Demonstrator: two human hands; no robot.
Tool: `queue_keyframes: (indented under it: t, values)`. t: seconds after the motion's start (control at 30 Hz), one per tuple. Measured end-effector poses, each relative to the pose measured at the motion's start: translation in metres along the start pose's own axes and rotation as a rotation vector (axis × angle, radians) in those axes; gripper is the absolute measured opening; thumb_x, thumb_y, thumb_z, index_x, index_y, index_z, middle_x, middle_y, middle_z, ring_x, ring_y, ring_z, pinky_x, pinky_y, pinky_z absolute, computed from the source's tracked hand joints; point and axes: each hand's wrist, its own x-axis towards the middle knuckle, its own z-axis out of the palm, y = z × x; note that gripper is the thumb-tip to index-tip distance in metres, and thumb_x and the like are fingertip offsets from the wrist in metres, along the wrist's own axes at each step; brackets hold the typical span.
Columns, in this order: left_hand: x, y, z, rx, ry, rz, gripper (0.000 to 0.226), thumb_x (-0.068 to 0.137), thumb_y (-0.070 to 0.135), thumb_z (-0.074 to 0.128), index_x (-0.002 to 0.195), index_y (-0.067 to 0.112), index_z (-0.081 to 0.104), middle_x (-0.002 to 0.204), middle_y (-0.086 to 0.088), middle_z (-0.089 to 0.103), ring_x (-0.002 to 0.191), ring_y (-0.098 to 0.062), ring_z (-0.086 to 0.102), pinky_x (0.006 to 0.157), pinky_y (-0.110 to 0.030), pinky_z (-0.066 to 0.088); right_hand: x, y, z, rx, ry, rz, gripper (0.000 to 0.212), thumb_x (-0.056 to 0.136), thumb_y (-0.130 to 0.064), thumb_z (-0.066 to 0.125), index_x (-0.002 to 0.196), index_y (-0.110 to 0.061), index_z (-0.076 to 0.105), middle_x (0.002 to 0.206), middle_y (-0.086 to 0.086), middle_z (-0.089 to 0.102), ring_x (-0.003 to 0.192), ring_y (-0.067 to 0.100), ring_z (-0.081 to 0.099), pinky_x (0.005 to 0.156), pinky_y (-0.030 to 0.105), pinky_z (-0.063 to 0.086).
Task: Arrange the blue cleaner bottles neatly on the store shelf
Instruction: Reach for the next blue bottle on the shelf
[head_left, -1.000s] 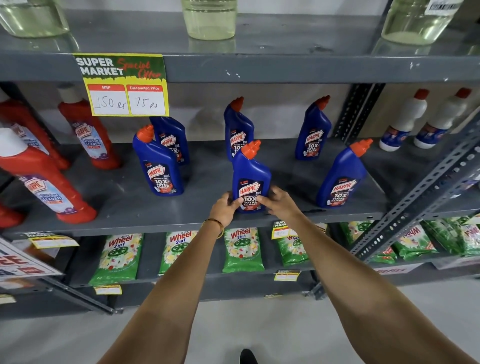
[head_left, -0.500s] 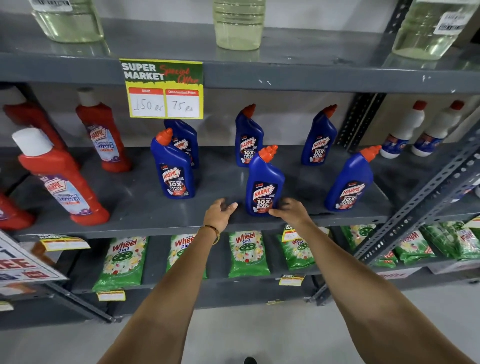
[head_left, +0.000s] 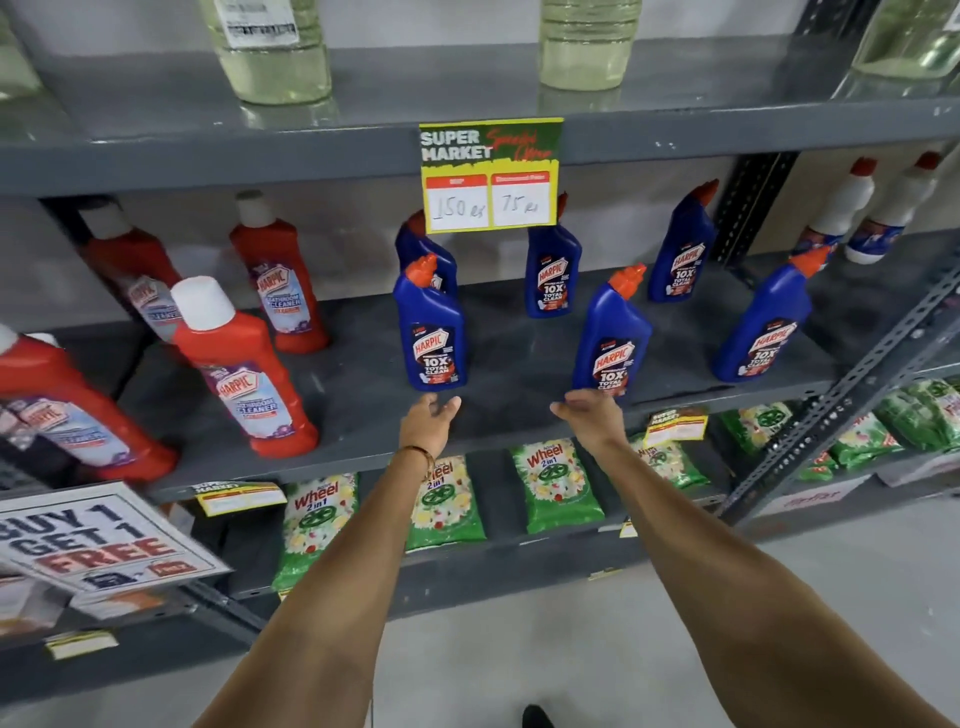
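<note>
i'm between bottles here, hands free, judging which harpic to square up. six blue harpic bottles stand on the middle shelf (head_left: 519, 358) in two loose rows. the front row has the front-left bottle (head_left: 430, 332), the front-middle bottle (head_left: 613, 343) and the front-right bottle (head_left: 763, 327); three more sit behind, one partly hidden by the price sign (head_left: 490, 174) hanging from the shelf above. the front-middle and front-right bottles look angled to the right in this wide view, while the front-left one faces me straight, so i'd call the row only partly tidy.

my left hand (head_left: 427, 423) is open, palm up and fingers loosely spread, just below the base of the front-left bottle; it grips nothing, and i can't tell whether a fingertip brushes the shelf edge. my right hand (head_left: 592, 415) is open too, thumb out to the left, at the foot of the front-middle bottle. it overlaps the bottom of the label from here, so i can't say if it touches the plastic, but it isn't wrapped around it.

my guess is the left hand is heading for the front-left bottle. that move calls for closing both palms on the sides low down, then turning the label forward and matching the gap to its neighbours without nudging the bottle standing close behind it. the red harpic bathroom cleaner bottles (head_left: 244, 369) at left are well apart and not my concern.
</note>
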Motion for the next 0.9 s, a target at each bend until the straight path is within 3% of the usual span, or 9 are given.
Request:
queue_keyframes:
  t: [0.07, 0.2, 0.33, 0.47, 0.57, 0.63, 0.77, 0.9]
  values:
    - [0.005, -0.004, -0.009, -0.014, 0.025, -0.005, 0.052, 0.091, 0.035, 0.051, 0.131, 0.003, 0.045, 0.135, -0.014, 0.054, 0.123, -0.028, 0.050, 0.103, -0.036, 0.038, -0.003, -0.012, 0.015, 0.043, -0.054, -0.017, 0.040, 0.079, -0.024, 0.070, 0.110, 0.000, 0.064, 0.114, 0.016, 0.068, 0.109, 0.027, 0.060, 0.090, 0.032, 0.044]
    - [0.014, -0.008, -0.019, -0.055, 0.064, -0.029, 0.049, 0.090, 0.034, 0.053, 0.128, 0.003, 0.048, 0.132, -0.015, 0.056, 0.120, -0.029, 0.053, 0.100, -0.036, 0.041, 0.005, -0.033, 0.040, 0.050, -0.170, -0.039, 0.045, 0.080, -0.025, 0.069, 0.118, -0.003, 0.060, 0.120, 0.013, 0.065, 0.112, 0.024, 0.059, 0.088, 0.026, 0.043]
    - [0.025, -0.010, -0.025, -0.043, 0.092, -0.035, 0.048, 0.090, 0.036, 0.051, 0.125, 0.003, 0.051, 0.132, -0.016, 0.056, 0.120, -0.031, 0.052, 0.098, -0.035, 0.041, 0.023, -0.049, 0.061, 0.057, -0.241, -0.048, 0.049, 0.081, -0.026, 0.069, 0.123, -0.005, 0.056, 0.123, 0.014, 0.063, 0.114, 0.025, 0.058, 0.093, 0.031, 0.045]
    - [0.043, -0.007, -0.028, -0.037, 0.119, -0.069, 0.060, 0.090, 0.037, 0.052, 0.137, 0.003, 0.037, 0.142, -0.019, 0.045, 0.129, -0.033, 0.044, 0.105, -0.038, 0.037, 0.044, -0.060, 0.078, 0.053, -0.333, -0.051, 0.061, 0.081, -0.028, 0.069, 0.134, -0.011, 0.045, 0.130, 0.012, 0.058, 0.119, 0.024, 0.054, 0.094, 0.029, 0.042]
    - [0.056, -0.003, -0.030, -0.098, 0.122, -0.056, 0.068, 0.087, 0.033, 0.058, 0.142, 0.005, 0.030, 0.147, -0.017, 0.039, 0.134, -0.031, 0.039, 0.110, -0.038, 0.033, 0.056, -0.067, 0.088, 0.093, -0.405, -0.055, 0.071, 0.079, -0.021, 0.071, 0.140, -0.012, 0.036, 0.136, 0.014, 0.052, 0.124, 0.025, 0.051, 0.100, 0.033, 0.041]
    - [0.062, -0.002, -0.031, -0.143, 0.110, -0.032, 0.063, 0.086, 0.028, 0.061, 0.139, 0.004, 0.036, 0.142, -0.017, 0.045, 0.130, -0.030, 0.044, 0.110, -0.042, 0.036, 0.062, -0.072, 0.094, 0.147, -0.448, -0.066, 0.074, 0.078, -0.013, 0.071, 0.141, -0.010, 0.034, 0.137, 0.015, 0.051, 0.124, 0.026, 0.050, 0.105, 0.038, 0.041]
    - [0.066, 0.001, -0.029, -0.194, 0.092, -0.002, 0.041, 0.087, 0.018, 0.059, 0.124, 0.001, 0.050, 0.124, -0.020, 0.060, 0.115, -0.032, 0.056, 0.101, -0.042, 0.045, 0.067, -0.076, 0.102, 0.198, -0.517, -0.140, 0.058, 0.081, -0.007, 0.067, 0.134, -0.007, 0.043, 0.130, 0.015, 0.057, 0.114, 0.019, 0.055, 0.095, 0.032, 0.044]
    - [0.057, -0.001, -0.027, -0.198, 0.118, 0.004, 0.042, 0.087, 0.020, 0.060, 0.123, 0.000, 0.051, 0.122, -0.020, 0.062, 0.112, -0.032, 0.058, 0.098, -0.039, 0.046, 0.065, -0.074, 0.103, 0.216, -0.524, -0.131, 0.046, 0.085, -0.013, 0.063, 0.128, -0.008, 0.048, 0.127, 0.017, 0.060, 0.112, 0.024, 0.058, 0.091, 0.035, 0.047]
